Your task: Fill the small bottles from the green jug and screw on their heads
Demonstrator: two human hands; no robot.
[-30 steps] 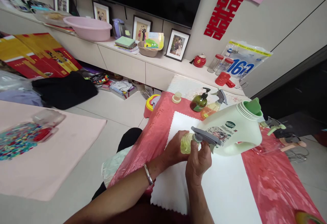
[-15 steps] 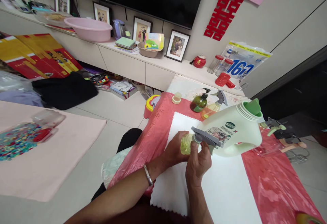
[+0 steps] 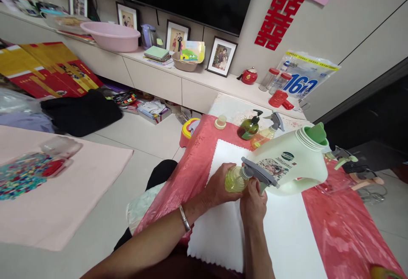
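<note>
A small clear spray bottle (image 3: 235,180) with yellow liquid and a grey trigger head (image 3: 259,172) is tilted over the white cloth (image 3: 219,232). My left hand (image 3: 219,185), with a silver bangle at the wrist, is wrapped round the bottle's body. At the neck, my right hand (image 3: 255,202) has its fingers closed on the spray head near the collar; some fingertips are hidden. Just behind stands a large pale green detergent jug (image 3: 295,164) with a green spout. Beyond it are a green pump bottle (image 3: 248,129) and another spray bottle with orange liquid (image 3: 263,138).
Red plastic sheeting (image 3: 347,224) covers the table. A small pale cap (image 3: 220,122) sits near its far left corner. More spray heads (image 3: 342,155) lie right of the jug. To the left, a pink-covered surface (image 3: 79,194) carries colourful beads (image 3: 28,173).
My right hand has shifted slightly right and its grip round the neck has turned. The spray head has moved a little right with it. My left hand stays round the bottle.
</note>
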